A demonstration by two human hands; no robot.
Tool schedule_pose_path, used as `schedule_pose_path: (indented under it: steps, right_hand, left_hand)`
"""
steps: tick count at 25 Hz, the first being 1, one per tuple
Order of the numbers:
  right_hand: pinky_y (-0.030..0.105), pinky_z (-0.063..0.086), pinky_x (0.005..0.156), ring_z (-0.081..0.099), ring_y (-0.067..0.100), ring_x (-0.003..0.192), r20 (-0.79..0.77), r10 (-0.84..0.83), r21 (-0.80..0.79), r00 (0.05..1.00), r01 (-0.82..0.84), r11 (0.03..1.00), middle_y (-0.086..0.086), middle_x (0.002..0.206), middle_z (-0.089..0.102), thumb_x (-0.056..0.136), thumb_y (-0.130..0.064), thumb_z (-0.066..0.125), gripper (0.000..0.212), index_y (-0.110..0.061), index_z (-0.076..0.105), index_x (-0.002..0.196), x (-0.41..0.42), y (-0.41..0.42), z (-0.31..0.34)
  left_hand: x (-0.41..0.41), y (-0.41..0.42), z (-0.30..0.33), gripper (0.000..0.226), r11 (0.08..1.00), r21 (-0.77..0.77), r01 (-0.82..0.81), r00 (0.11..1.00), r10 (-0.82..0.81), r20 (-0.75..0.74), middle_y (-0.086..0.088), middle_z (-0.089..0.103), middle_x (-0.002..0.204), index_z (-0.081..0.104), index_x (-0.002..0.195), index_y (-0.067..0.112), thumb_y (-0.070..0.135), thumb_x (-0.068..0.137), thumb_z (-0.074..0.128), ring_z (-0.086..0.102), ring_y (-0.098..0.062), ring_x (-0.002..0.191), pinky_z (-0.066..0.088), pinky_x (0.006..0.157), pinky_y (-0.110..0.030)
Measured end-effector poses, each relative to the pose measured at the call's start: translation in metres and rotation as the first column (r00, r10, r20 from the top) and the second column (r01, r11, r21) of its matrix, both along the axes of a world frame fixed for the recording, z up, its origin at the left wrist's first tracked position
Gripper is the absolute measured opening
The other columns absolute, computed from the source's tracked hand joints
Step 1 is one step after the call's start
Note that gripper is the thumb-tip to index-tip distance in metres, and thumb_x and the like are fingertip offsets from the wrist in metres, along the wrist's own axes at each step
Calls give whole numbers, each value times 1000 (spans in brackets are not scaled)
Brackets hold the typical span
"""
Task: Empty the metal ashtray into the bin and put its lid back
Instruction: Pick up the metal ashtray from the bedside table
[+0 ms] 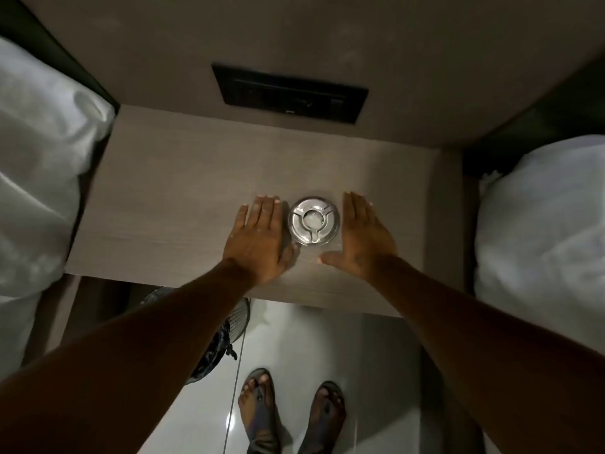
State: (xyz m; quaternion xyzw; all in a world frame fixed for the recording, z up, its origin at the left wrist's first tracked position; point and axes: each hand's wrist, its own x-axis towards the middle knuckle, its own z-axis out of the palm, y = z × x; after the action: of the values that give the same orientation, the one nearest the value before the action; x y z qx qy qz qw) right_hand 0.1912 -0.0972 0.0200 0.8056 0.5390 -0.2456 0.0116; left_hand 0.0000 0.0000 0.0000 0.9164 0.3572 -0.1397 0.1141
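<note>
A round metal ashtray with its slotted lid on stands on the wooden bedside table. My left hand lies flat on the table just left of it, fingers extended, holding nothing. My right hand stands on its edge just right of the ashtray, thumb spread below it, holding nothing. Neither hand grips the ashtray. A dark mesh bin with a black liner stands on the floor under the table's front left, partly hidden by my left forearm.
White bedding flanks the table on the left and more white bedding on the right. A black control panel is set in the wall behind. My sandalled feet stand on the glossy tiled floor.
</note>
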Motion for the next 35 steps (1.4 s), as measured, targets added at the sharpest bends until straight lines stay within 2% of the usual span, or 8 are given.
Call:
schedule_pose_path:
  steps: [7,18,23,25,27,28,31,35]
  right_hand:
    - [38,24,121,17,29,152,-141,110,103,984,-96,990,14,164,18,60,-40,92,132,-5,9,157,-5,28,-15]
    - [44,39,110,37,32,137,-81,259,91,962,-251,964,10,154,36,60,-36,90,115,-12,29,153,-3,45,-32]
    - [45,41,107,38,33,132,-106,231,89,967,-223,971,11,150,37,55,-40,92,118,-12,30,152,-3,49,-36]
    - [46,41,107,37,33,132,-143,199,108,969,-185,977,12,150,36,56,-40,91,118,-11,29,153,-2,47,-35]
    - [47,41,107,37,33,133,-177,186,146,967,-161,976,13,150,35,57,-42,90,118,-11,28,152,-3,47,-31]
    - [48,41,107,37,33,132,-187,192,169,963,-161,972,13,150,35,56,-44,89,117,-12,29,152,-5,47,-27]
    - [48,42,105,40,32,130,-188,257,240,948,-210,948,14,148,38,57,-50,87,115,-12,32,151,-12,50,-15]
    - [48,46,102,43,29,127,-181,349,238,919,-304,923,12,144,40,57,-47,90,113,-13,34,150,-11,53,-3]
  left_hand:
    - [7,3,-19,86,1000,13,14,1000,-14,16,-25,22,164,15,156,0,58,96,35,15,-39,154,14,124,-54]
    - [0,0,-45,82,999,-31,-21,995,24,94,-25,19,165,20,156,4,58,97,36,14,-41,153,17,123,-56]
    - [0,0,-45,60,935,-274,-223,872,318,373,-22,43,154,46,145,3,27,91,62,32,-39,145,29,119,-55]
    - [8,1,-43,38,788,-487,-377,621,605,499,-19,63,132,61,129,1,7,91,61,54,-34,127,44,110,-49]
    - [21,10,-38,24,422,-819,-388,199,906,373,-15,72,115,68,117,0,6,97,57,67,-29,109,53,98,-42]
    - [28,15,-36,26,201,-953,-226,71,979,189,-15,73,112,68,115,0,17,99,55,69,-29,105,54,95,-42]
    - [39,15,-30,75,-406,-846,346,216,912,-350,-20,55,146,55,141,4,60,90,50,53,-31,135,38,116,-50]
    - [39,7,-37,85,-564,-664,491,365,825,-431,-16,49,145,39,153,13,69,90,48,47,-30,134,19,124,-47]
